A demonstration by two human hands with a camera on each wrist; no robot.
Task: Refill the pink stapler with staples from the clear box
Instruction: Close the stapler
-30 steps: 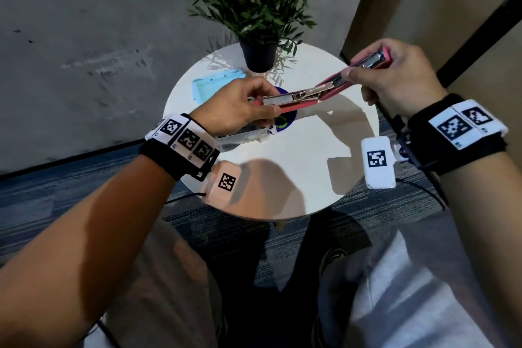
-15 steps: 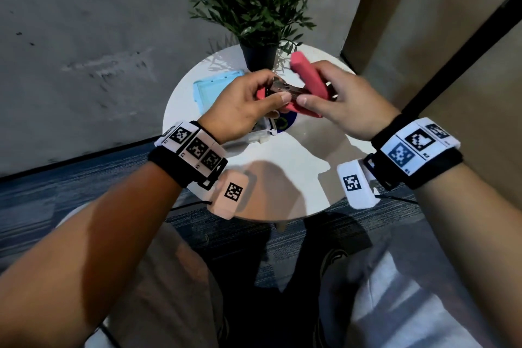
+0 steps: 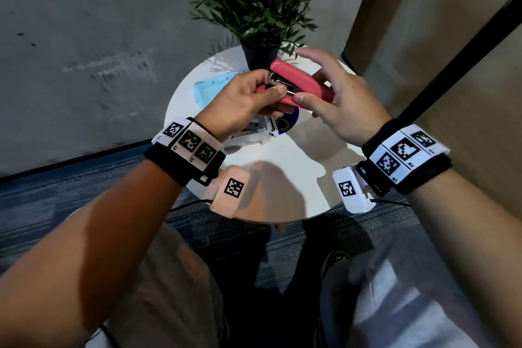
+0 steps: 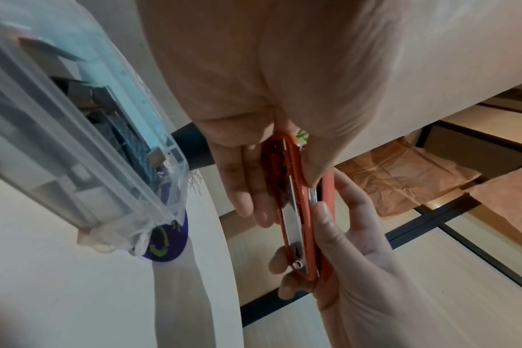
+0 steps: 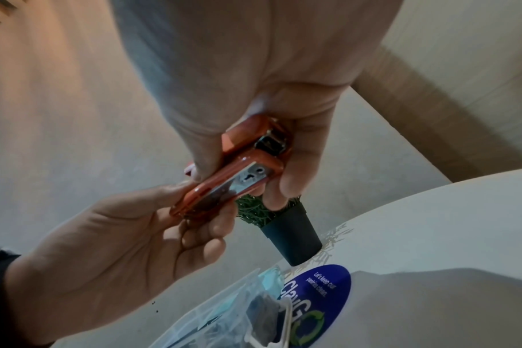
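Observation:
I hold the pink stapler (image 3: 302, 83) in the air above the round white table (image 3: 299, 178). Its pink top cover lies folded down almost onto the metal staple channel. My left hand (image 3: 271, 97) pinches its front end between thumb and fingers. My right hand (image 3: 315, 93) holds the rear end, thumb on the near side and index finger lifted clear. The left wrist view shows the stapler (image 4: 298, 212) from below. In the right wrist view both hands are on the stapler (image 5: 239, 174). The clear box (image 3: 254, 134) sits on the table under my left hand, open, its contents blurred.
The box's light blue lid (image 3: 210, 90) lies at the back left of the table. A potted plant (image 3: 260, 56) stands at the far edge just behind the stapler. A round blue sticker (image 3: 288, 124) is beside the box. My knees are just below the near edge.
The stapler was spread open flat between my hands. My right hand has swung the pink cover over and down onto the channel and moved left, close to my left hand.

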